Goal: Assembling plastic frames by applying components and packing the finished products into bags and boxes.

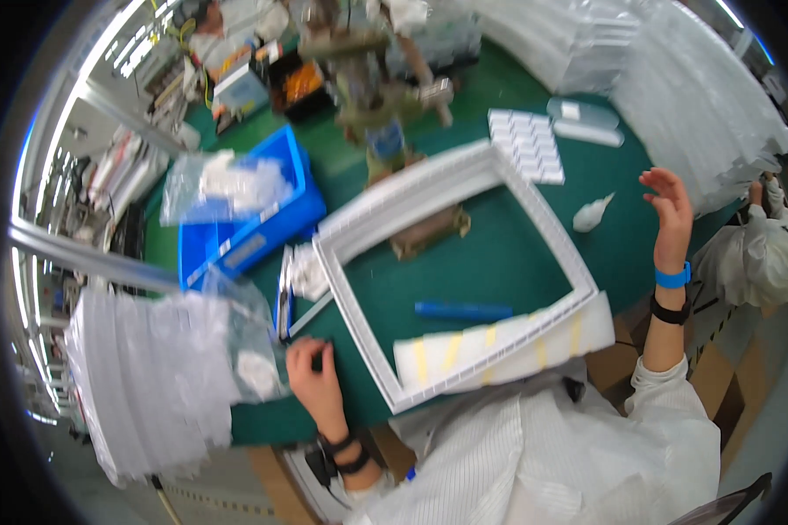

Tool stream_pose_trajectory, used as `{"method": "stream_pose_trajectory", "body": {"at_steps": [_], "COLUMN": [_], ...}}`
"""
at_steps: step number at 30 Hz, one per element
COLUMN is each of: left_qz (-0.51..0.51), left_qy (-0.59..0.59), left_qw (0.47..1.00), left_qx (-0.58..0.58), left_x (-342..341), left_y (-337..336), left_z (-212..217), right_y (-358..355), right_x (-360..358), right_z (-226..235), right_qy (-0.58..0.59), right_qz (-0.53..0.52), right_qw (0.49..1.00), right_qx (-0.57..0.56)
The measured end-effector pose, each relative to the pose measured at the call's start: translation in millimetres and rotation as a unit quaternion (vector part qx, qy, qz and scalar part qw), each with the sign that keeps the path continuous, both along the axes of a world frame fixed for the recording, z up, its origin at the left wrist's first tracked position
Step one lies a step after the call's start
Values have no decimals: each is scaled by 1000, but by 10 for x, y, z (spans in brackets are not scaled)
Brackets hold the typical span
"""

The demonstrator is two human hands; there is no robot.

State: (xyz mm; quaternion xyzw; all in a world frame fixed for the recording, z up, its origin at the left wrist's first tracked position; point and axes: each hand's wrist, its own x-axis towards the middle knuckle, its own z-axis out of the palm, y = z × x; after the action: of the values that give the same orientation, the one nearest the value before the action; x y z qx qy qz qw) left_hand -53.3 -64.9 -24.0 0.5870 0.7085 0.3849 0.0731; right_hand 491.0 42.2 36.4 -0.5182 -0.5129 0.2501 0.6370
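On the green table lies a white rectangular frame. Left of the frame stands a blue bin; under its near edge lies a yellow-striped white pad. Right of the frame, well apart, the right hand is raised, open and empty. Left of it, the left hand curls; whether around anything, one cannot tell. Within its opening lies a slim blue bar.

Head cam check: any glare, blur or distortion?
Head view: ceiling lights glare at upper left; head view: the bench machine looks soft, cause unclear; head view: fisheye bowing toward the rim, black corners; head view: the white frame is legible, its far rail slightly bowed.
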Motion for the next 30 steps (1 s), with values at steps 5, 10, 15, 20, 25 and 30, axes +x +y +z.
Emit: {"method": "stream_pose_trajectory", "body": {"at_steps": [5,10,15,20,25,30], "left_qz": [97,-113,-180,-179,-191,-166], "left_qy": [30,75,79,116,109,106], "left_qw": [987,984,978,973,972,976], "left_qx": [127,113,67,85,83,89], "left_x": [386,1219,1778,1689,1595,1673], "left_y": [-161,-531,-454,-422,-403,-415], "left_z": [273,536,427,289,296,277], "right_y": [-46,192,-44,-902,-1342,-1469], "right_x": [-206,-262,-328,-679,-1015,-1140], "right_z": [-621,-869,-638,-119,-165,-400], "right_qy": [-118,-229,-179,-95,121,162], "right_qz": [71,90,107,211,320,308], "right_qw": [977,958,967,968,927,916], "right_qx": [-163,-148,-144,-100,-153,-199]}}
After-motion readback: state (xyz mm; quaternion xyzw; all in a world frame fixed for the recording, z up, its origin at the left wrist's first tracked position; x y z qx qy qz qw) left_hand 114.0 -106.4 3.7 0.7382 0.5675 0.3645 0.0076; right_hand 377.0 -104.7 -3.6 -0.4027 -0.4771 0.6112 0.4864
